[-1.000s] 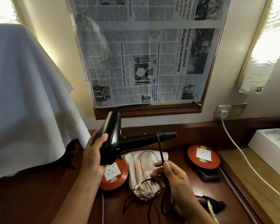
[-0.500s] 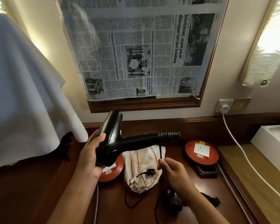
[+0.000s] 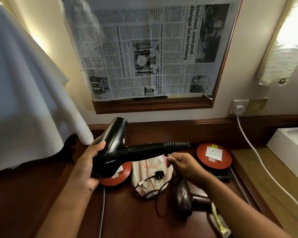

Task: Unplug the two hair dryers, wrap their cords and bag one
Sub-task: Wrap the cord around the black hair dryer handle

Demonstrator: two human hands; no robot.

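Right hand has moved up from low over the desk to pinch the cord right under the black dryer's handle, left hand still gripping its body above the bag, so wrapping looks just begun.

The black dryer is sitting in the left hand above the desk, its handle pointing right. The bag is lying between 2 socket discs, with the plug on it. The second dryer is lying right of the bag, under the right hand.
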